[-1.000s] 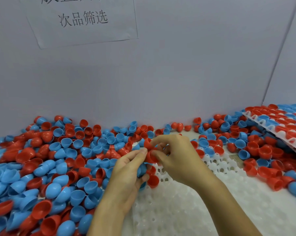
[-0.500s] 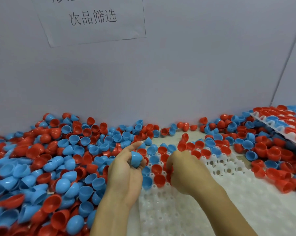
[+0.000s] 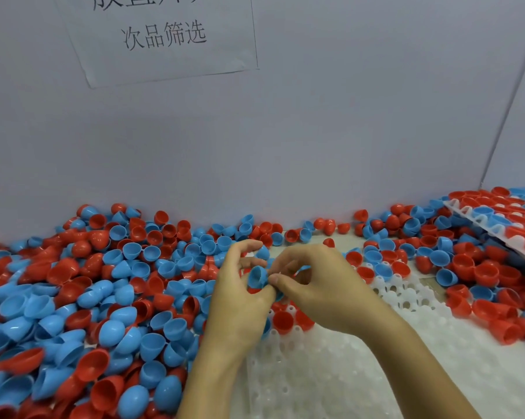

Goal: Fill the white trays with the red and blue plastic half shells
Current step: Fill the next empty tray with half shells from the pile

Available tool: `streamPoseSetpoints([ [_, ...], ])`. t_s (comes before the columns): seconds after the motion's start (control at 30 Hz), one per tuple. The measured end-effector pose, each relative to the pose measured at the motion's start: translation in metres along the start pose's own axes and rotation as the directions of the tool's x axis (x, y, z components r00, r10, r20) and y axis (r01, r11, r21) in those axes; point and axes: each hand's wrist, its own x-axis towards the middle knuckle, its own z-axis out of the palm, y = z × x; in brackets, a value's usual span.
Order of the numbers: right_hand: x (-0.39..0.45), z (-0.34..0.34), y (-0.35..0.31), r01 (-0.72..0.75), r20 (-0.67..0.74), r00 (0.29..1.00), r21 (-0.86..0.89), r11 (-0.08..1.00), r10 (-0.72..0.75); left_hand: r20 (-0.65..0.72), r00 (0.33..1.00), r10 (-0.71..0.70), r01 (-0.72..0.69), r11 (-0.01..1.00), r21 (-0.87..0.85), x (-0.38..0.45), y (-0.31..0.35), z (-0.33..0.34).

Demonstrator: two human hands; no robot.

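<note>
A white tray (image 3: 330, 385) with round cells lies in front of me, with a few red and blue shells seated along its far edge. My left hand (image 3: 240, 300) holds a blue half shell (image 3: 257, 277) above the tray's far left corner. My right hand (image 3: 321, 285) meets it there and pinches the rim of that same shell with thumb and forefinger. A second blue shell edge (image 3: 302, 270) shows between my right fingers. A red shell (image 3: 283, 321) sits in a tray cell just below my hands.
A deep pile of loose red and blue half shells (image 3: 89, 297) covers the table to the left and along the wall. More loose shells (image 3: 472, 273) lie to the right. A filled tray (image 3: 503, 225) rests tilted at the far right. A paper sign (image 3: 161, 34) hangs on the wall.
My right hand rose from the tray row and came to my left hand. Both hands now meet on the blue shell that my left hand held alone before.
</note>
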Motion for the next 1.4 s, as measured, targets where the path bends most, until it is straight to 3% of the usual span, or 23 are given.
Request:
streamPoseSetpoints([
  [0.3, 0.000, -0.014, -0.009, 0.025, -0.046, 0.999, 0.126, 0.992, -0.020, 0.119, 0.993, 0.015, 0.027, 0.938, -0.346, -0.002, -0.005, 0.006],
  [0.5, 0.000, -0.018, -0.007, 0.012, -0.123, 0.992, -0.023, 1.000, -0.014, 0.202, 0.979, 0.026, 0.115, 0.747, -0.655, -0.001, 0.001, 0.004],
  [0.63, 0.001, -0.014, -0.002, -0.004, -0.205, 0.979, -0.045, 0.999, -0.005, 0.064, 0.995, -0.071, 0.095, 0.827, -0.554, 0.003, -0.003, 0.004],
  [0.83, -0.001, -0.010, 0.001, 0.098, -0.107, 0.988, -0.152, 0.983, -0.115, -0.004, 0.997, -0.074, 0.063, 0.880, -0.471, 0.005, -0.009, 0.007],
  [0.97, -0.001, -0.012, 0.006, 0.094, -0.054, 0.992, -0.291, 0.952, -0.114, 0.019, 0.998, -0.067, 0.070, 0.931, -0.358, 0.004, -0.013, 0.014],
  [1.1, -0.003, -0.032, 0.015, -0.075, -0.023, 0.997, -0.406, 0.911, 0.072, -0.008, 0.995, -0.103, 0.098, 0.963, -0.251, 0.004, -0.017, 0.019],
  [1.23, -0.009, -0.046, 0.033, -0.238, 0.117, 0.931, -0.525, 0.817, 0.345, -0.065, 0.994, -0.089, 0.078, 0.985, -0.154, 0.006, -0.019, 0.013],
  [1.4, -0.005, -0.028, 0.044, -0.264, 0.013, 0.946, -0.547, 0.795, 0.323, -0.126, 0.990, -0.061, 0.058, 0.998, -0.028, 0.005, -0.013, 0.006],
])
